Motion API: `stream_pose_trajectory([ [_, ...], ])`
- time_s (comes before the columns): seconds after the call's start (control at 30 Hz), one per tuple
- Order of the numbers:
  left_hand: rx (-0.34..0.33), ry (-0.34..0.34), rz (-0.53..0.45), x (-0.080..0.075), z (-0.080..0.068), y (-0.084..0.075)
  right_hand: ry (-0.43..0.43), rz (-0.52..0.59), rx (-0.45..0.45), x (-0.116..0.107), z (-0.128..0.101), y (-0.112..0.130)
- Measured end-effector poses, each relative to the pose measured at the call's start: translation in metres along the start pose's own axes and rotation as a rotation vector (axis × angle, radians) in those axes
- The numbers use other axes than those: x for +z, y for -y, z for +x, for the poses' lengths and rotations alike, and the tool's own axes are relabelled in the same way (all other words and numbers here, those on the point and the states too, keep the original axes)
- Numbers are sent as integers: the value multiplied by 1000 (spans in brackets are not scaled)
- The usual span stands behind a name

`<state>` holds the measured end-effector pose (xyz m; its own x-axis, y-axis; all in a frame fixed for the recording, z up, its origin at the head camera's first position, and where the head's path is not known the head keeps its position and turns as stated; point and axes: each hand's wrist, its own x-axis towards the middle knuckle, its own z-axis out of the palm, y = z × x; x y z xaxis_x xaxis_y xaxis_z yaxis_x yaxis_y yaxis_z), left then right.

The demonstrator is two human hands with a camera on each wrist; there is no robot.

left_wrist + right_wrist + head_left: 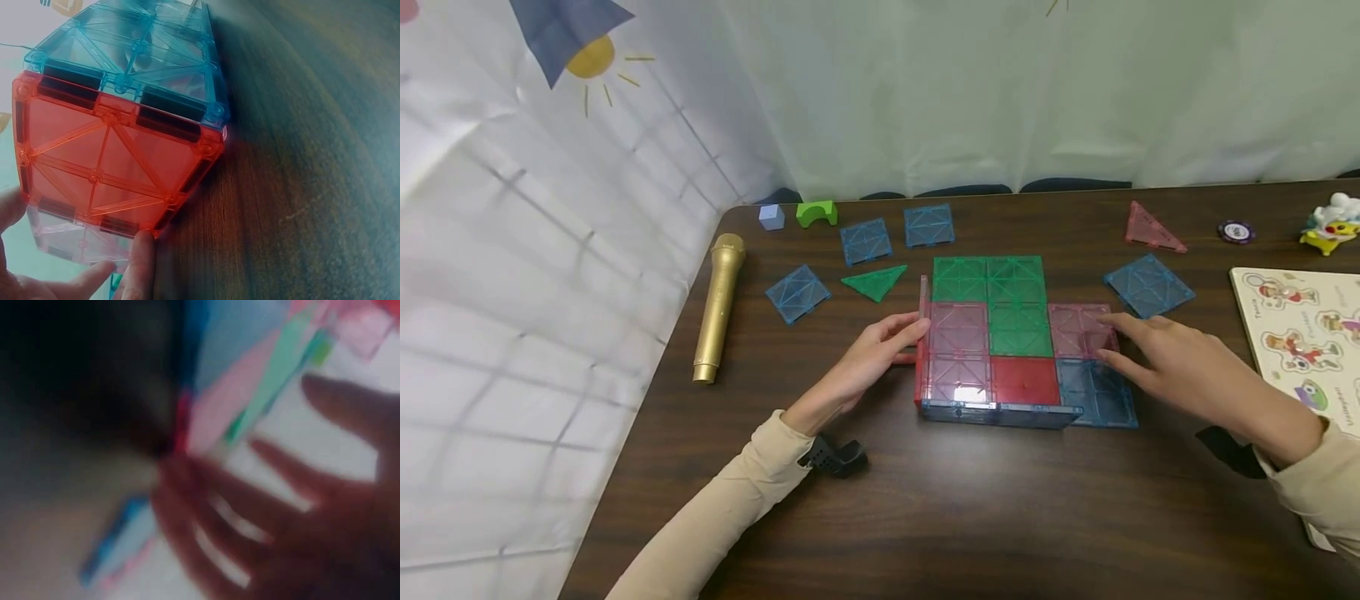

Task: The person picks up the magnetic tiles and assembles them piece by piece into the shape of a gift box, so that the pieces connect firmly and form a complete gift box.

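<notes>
Tiles of translucent magnetic plastic, square and snapped edge to edge into a flat assembly (1015, 342), lie near the middle of the dark wooden table (970, 517): green squares at the far side, pink and red ones nearer, blue at the near right. The assembly's long axis runs left to right, its near edge parallel to the table's near edge. A low blue wall stands up along that near edge and an upright red tile (921, 367) stands along the left edge, its flat face pointing left. The left hand (868, 360) touches this red tile with straight, relaxed fingers, fingertips at its far top corner; in the left wrist view the red tile (106, 162) fills the frame with a blue tile joined above it, and two fingertips (142, 262) rest at its lower edge. The right hand (1180, 367) lies spread, fingers extended over the pink tile (1078, 331) and the blue tile (1097, 392) at the right side of the assembly; whether they press down cannot be told. The right wrist view is heavily blurred: only spread fingers (250, 525) and smears of pink, green and blue show. Both wrists carry dark camera mounts, partly hidden. At the right, a wooden peg puzzle board (1300, 333) is cut off by the frame.
</notes>
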<state>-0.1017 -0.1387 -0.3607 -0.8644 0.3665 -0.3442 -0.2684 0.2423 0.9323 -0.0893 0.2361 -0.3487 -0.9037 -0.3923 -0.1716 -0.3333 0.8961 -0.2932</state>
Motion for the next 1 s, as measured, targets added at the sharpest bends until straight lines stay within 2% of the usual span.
stream_pose_trajectory([
  [0.2, 12, -11, -12, -2, -1, 2, -48, 222, 65, 3, 2, 10],
  [0.33, 25, 8, -27, -2, 0, 3, -11, 366, 106, -4, 2, 8],
  [0.5, 32, 15, -29, -1, 2, 3, 39, 478, 191, -15, -1, -4],
  [0.6, 31, 15, -22, 0, 2, 3, 25, 549, 216, -21, -2, -11],
  [0.77, 22, 0, -6, -1, 1, 2, -46, 685, 216, -27, -1, -15],
  [1.0, 8, -1, 4, 0, 3, 3, -42, 680, 124, -24, 15, 8],
])
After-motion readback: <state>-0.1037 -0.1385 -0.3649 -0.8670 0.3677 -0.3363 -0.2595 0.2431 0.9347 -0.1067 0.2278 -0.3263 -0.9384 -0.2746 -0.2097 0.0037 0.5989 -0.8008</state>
